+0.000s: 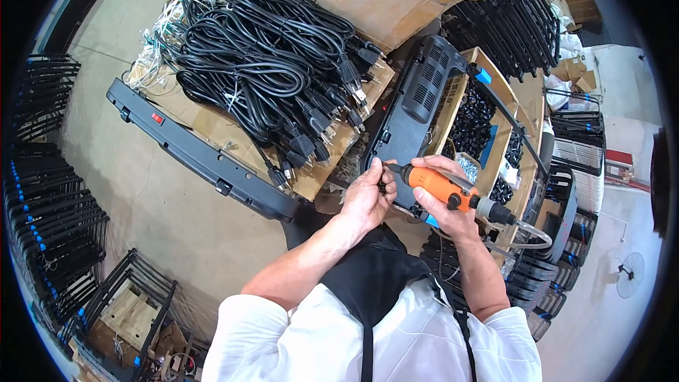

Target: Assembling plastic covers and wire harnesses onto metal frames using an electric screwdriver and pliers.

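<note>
My right hand (453, 216) is wrapped round an orange power screwdriver (440, 185), its tip pointing left and a clear hose curling from its rear end. Close to that tip, my left hand (366, 198) is closed, thumb and fingers pinched together; what they hold, if anything, is too small to make out. Under and beyond both hands lies a long black plastic housing (397, 143) with a vented, raised motor cover (430, 81). To the left, a second long black housing (198, 148) with a red switch leans along the edge of a cardboard surface.
Bundled black power cords (247, 64) with plugs and white wires pile on cardboard (318, 180) ahead left. At right, a wooden tray (495, 71) holds small black parts and silver screws. Black frames (53, 240) stack at left. A fan (628, 274) stands far right; another person is far off.
</note>
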The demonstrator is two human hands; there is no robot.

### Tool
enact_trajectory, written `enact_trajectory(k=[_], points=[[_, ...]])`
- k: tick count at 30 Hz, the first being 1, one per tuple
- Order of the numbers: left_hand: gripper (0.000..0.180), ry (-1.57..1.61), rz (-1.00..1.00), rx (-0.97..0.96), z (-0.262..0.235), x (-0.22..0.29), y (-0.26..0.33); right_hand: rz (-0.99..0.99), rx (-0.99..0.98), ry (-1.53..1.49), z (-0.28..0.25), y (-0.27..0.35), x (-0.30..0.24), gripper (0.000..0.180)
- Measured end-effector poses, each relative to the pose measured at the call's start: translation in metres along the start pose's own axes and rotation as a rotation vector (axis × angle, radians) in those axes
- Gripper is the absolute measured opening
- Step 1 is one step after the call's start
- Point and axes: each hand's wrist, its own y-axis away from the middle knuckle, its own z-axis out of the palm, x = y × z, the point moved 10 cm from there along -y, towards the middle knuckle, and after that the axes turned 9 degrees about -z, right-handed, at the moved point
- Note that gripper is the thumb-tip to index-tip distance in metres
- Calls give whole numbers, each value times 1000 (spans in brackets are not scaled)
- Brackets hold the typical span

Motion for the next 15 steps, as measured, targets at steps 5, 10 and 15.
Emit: enact_trajectory(k=[5,10,15], points=[[29,-255,49,65,-16,-9,9,63,43,-9,5,-13,21,54],[20,-415,90,43,-19,-2,20,57,0,-13,19,-26,27,49],[20,-464,106,96,-16,6,27,55,-84,51,31,-34,25,35]])
